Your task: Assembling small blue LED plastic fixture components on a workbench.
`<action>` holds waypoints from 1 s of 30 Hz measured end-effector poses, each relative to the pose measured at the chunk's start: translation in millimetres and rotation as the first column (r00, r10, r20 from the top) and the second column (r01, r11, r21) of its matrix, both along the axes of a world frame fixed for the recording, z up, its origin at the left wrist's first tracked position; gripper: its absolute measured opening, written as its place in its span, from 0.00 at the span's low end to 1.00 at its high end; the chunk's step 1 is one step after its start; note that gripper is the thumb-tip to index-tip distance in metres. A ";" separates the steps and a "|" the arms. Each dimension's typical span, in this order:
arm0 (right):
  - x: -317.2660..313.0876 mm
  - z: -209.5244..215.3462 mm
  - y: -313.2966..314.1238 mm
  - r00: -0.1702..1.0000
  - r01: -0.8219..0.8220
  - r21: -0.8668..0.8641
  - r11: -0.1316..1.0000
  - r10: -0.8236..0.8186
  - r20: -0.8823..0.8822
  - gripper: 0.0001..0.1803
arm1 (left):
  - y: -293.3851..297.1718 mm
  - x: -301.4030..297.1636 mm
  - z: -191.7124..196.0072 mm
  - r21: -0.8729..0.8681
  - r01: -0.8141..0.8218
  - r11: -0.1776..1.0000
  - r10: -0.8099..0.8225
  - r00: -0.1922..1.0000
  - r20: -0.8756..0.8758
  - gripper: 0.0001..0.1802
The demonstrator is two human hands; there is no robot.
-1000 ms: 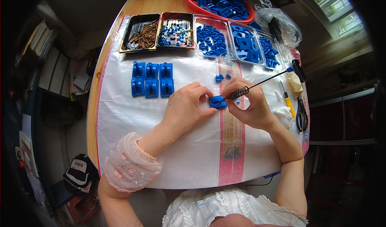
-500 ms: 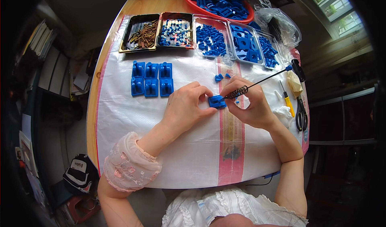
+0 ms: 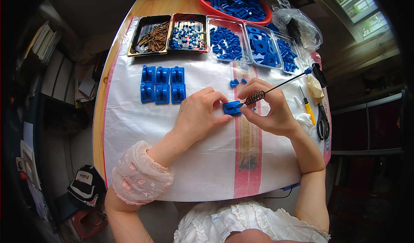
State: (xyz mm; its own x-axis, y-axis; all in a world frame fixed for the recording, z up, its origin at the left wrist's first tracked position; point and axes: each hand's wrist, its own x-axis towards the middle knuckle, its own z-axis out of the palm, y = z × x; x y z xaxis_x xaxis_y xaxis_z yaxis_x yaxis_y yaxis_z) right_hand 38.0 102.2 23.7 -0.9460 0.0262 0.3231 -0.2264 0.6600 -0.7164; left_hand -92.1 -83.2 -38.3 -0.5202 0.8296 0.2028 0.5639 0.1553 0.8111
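Note:
My left hand pinches a small blue plastic part against the white sheet at the table's middle. My right hand holds a thin black rod tool with a coiled spring near its lower end and a blue tip at its far end; the lower end meets the blue part. Two small blue pieces lie just beyond the hands. Several finished blue blocks sit in two rows to the left.
Trays along the far edge hold brown screws, small mixed bits and blue parts. A red bowl of blue parts stands behind. A yellow-handled tool and black scissors lie at the right.

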 end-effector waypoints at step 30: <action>8.6 -19.4 12.0 0.939 0.067 0.057 0.996 -0.083 0.333 0.24 | -0.6 3.8 5.8 -0.052 -0.006 0.999 0.003 0.998 -0.057 0.17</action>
